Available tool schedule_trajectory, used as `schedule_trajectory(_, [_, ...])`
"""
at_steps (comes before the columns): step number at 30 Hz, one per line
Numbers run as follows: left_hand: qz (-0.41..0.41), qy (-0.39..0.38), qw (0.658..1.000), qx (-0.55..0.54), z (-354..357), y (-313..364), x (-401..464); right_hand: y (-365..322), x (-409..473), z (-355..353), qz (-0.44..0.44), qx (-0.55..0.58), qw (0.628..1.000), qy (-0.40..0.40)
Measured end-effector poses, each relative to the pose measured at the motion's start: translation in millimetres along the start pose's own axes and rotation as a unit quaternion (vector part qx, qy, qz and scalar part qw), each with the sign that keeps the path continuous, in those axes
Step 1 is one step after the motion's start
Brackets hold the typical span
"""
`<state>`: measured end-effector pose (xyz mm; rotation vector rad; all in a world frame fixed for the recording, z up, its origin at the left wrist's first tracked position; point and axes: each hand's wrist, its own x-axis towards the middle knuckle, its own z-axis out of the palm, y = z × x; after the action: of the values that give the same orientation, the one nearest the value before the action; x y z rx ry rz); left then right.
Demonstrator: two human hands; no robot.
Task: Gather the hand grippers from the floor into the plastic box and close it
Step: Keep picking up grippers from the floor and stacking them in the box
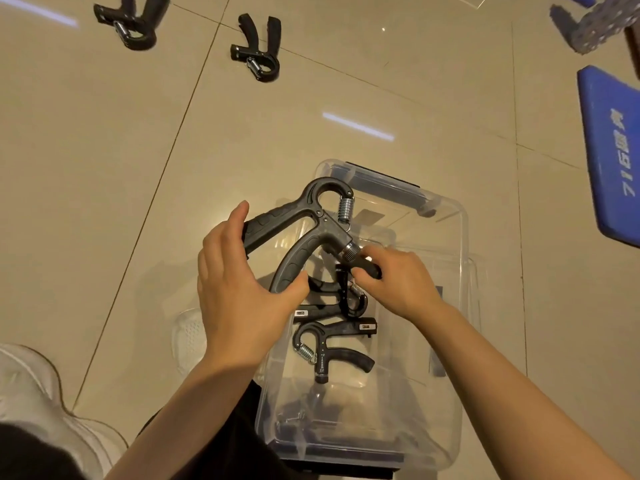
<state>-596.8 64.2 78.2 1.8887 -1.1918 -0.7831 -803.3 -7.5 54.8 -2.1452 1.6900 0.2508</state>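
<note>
Gripping a grey hand gripper point(304, 220) with steel spring.

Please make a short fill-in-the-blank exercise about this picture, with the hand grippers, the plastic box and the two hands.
1. The hand gripper held above the plastic box is gripped by ____ hands.
2. ____ hand grippers lie inside the box.
3. Two more hand grippers lie on the ____.
4. The right hand pinches the gripper's ____.

Answers: both; two; floor; knob

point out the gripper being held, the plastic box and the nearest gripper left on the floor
held hand gripper point(304, 216): head view, pivot where the handles meet
plastic box point(464, 237): head view, right rim
floor hand gripper point(258, 58): head view, its hinge
</note>
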Motion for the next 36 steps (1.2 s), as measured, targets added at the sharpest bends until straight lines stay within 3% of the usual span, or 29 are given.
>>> schedule_trajectory(4, [-0.001,0.008,1.0,-0.002,0,1,0,5,8,-13,-0.012,-0.045,0.999,0.01])
schedule_trajectory(8, [-0.007,0.012,1.0,0.004,-1,1,-1,2,5,-22,-0.036,-0.12,0.988,0.09])
schedule_trajectory(12, [-0.001,0.018,1.0,0.019,-1,1,-2,-4,-5,-25,-0.037,-0.016,0.98,0.193])
schedule_trajectory(15, [0.005,0.026,0.999,0.026,-1,-1,-3,0,3,-21,0.007,0.057,0.987,0.15])
schedule_trajectory(20, [0.02,0.035,0.998,0.045,-2,-3,-5,8,22,12,0.025,-0.098,0.989,0.112])
schedule_trajectory(26, [0.014,0.035,0.999,0.037,-2,-2,-5,14,32,45,0.057,-0.148,0.987,-0.008])
schedule_trajectory(32, [0.01,0.032,0.999,0.026,-2,-1,-6,25,33,62,0.045,-0.057,0.996,0.044])
schedule_trajectory(36, [0.012,0.034,0.999,0.021,-1,-2,-6,25,40,67,0.067,-0.028,0.997,0.035])
